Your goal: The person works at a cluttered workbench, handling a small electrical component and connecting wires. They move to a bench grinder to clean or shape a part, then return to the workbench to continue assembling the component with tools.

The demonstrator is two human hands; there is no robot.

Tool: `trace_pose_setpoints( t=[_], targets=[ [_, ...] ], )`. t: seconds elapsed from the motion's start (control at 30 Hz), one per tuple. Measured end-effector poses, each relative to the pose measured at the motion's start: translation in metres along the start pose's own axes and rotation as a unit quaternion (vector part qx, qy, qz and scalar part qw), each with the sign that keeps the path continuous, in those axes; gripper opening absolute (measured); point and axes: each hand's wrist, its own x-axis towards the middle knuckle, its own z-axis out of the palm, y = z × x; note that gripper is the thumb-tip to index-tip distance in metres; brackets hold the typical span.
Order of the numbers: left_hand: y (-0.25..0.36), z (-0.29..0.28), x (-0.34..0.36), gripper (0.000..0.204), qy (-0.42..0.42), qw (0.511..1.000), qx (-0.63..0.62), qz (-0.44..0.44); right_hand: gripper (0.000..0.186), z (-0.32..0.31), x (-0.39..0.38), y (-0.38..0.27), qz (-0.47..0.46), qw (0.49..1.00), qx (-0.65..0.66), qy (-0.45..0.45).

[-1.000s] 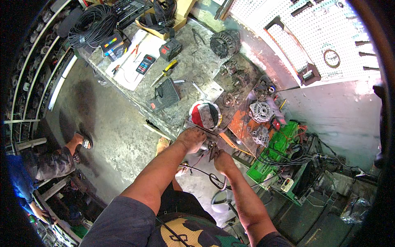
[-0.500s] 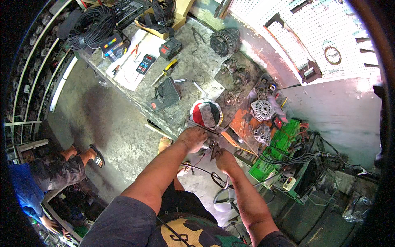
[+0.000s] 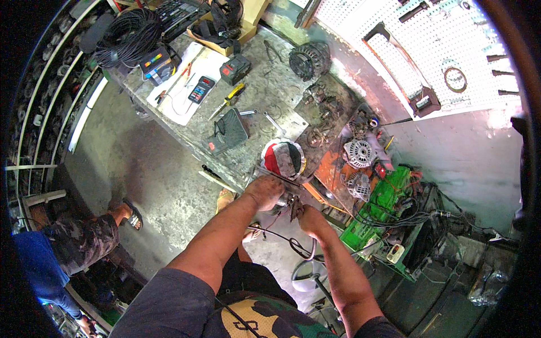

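At the table's near corner, just below a round red, black and white seat-like pad [image 3: 283, 158], my left hand [image 3: 266, 192] is closed over a metal part [image 3: 280, 206], mostly hidden under the fingers. Close by on its right, my right hand [image 3: 310, 221] is shut on a dark, jaw-shaped metal clamp [image 3: 296, 208]. The clamp's jaws reach toward the metal part; whether they touch it I cannot tell. A thick dark cable [image 3: 311, 248] loops below my right hand.
The worktable [image 3: 186, 132] bears a tester [image 3: 201, 89], a yellow screwdriver [image 3: 227, 101], a dark case [image 3: 227, 132] and alternators [image 3: 359, 152]. At right stands a green cabled frame [image 3: 360, 225]. A hacksaw [image 3: 401, 67] hangs on the pegboard. Another person [image 3: 84, 236] is at far left.
My right hand and the clamp have shifted very slightly; my left hand keeps its hold. The other person's body and arm have moved at the far left.
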Motion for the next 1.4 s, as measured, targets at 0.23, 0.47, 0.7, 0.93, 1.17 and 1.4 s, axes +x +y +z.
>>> trace_pose_setpoints(
  t=[0.23,0.47,0.7,0.93,1.17,1.4],
  targets=[
    [0.002,0.002,0.0,0.033,0.0,1.0,-0.007,-0.015,0.043,0.004,-0.011,-0.014,-0.036,0.998,-0.048,0.026],
    [-0.001,0.006,0.002,0.034,0.013,1.0,0.004,0.012,0.034,0.0,-0.004,-0.009,-0.037,0.995,-0.086,-0.014],
    [0.0,-0.002,0.001,0.03,-0.008,1.0,-0.023,-0.012,0.037,0.01,0.008,0.013,-0.033,0.999,-0.014,0.0],
    [0.0,0.005,0.003,0.031,-0.006,1.0,-0.015,-0.021,0.038,0.01,-0.004,-0.005,-0.035,0.997,-0.059,0.031],
    [-0.007,0.023,0.004,0.03,0.042,0.998,-0.036,-0.01,0.037,-0.011,-0.008,-0.017,-0.02,0.998,-0.044,-0.032],
    [-0.004,0.018,0.004,0.041,-0.036,0.999,-0.007,-0.028,0.039,-0.003,-0.009,-0.012,0.002,1.0,-0.005,-0.005]
  ],
)
